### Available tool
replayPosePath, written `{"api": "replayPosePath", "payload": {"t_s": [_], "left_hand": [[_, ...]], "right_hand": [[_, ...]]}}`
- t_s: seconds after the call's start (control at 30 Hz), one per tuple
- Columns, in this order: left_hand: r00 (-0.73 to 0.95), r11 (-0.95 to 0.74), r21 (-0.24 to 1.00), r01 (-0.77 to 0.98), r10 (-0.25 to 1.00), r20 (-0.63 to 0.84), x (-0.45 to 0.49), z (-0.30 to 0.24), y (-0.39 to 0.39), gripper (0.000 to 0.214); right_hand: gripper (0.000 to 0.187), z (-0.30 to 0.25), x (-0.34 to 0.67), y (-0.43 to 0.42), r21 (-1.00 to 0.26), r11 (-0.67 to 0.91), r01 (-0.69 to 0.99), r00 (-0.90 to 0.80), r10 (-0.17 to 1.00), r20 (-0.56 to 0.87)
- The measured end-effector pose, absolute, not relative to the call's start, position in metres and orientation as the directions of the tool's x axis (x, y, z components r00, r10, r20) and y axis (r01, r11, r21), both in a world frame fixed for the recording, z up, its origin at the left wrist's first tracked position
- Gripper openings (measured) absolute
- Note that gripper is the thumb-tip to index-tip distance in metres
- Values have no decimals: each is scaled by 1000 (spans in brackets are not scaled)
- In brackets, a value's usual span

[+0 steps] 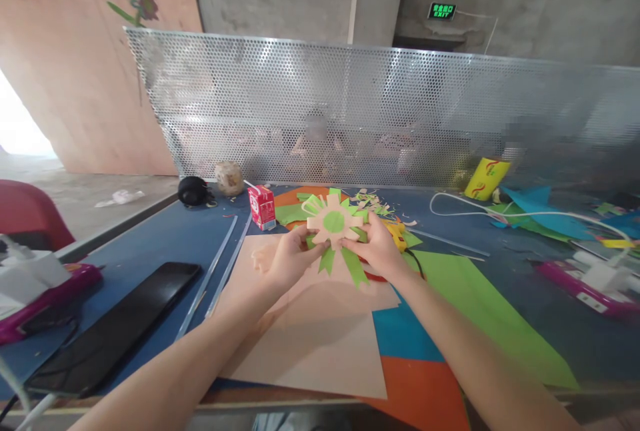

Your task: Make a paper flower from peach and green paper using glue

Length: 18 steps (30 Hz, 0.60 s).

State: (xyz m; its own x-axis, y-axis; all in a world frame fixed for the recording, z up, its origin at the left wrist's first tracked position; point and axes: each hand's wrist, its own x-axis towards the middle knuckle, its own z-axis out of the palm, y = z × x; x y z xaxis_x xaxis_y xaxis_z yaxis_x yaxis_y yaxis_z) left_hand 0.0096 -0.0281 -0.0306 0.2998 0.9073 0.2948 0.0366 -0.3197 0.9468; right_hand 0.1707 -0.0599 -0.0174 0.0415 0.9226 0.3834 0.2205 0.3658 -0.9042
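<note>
Between my two hands is a paper flower point(334, 222) with cream and green petals, a round green centre and two green ribbon-like tails hanging below. My left hand point(295, 256) grips its lower left side, fingers closed on the petals. From the lower right, my right hand point(379, 244) pinches the flower's edge. It is held above a large cream paper sheet point(310, 351). A yellow tool point(399, 234), partly hidden behind my right hand, lies on the table. Green paper point(480, 304) spreads to the right, with blue and orange sheets under the cream one.
A red drink box point(262, 207) stands behind my left hand. Clear glue sticks point(220, 264) and a black phone point(120, 324) lie to the left. Paper scraps point(373, 203) are piled behind the flower. Purple power strips point(580, 288) sit at both sides; a perforated metal screen point(280, 104) closes off the back.
</note>
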Motion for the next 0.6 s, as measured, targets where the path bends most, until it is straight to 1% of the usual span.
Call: {"api": "replayPosePath", "payload": {"t_s": [0.27,0.4,0.5,0.53,0.6], "left_hand": [[304,-324,946,31,904,300,8,-35,-25,31],[356,-240,970,46,911,208,5,-31,-25,38],[454,-159,985,-62,874,170,5,-28,-25,36],[467,-143,984,-107,866,176,5,-27,-25,32],[442,-108,982,-157,881,168,6,-28,-24,28]], "right_hand": [[39,-17,170,-60,-893,378,245,47,915,400],[39,-18,171,-58,-856,370,360,109,895,433],[43,-20,173,-56,-826,378,417,126,877,464],[44,-21,173,-55,-823,382,420,121,875,468],[46,-22,174,-55,-824,392,409,104,877,469]]}}
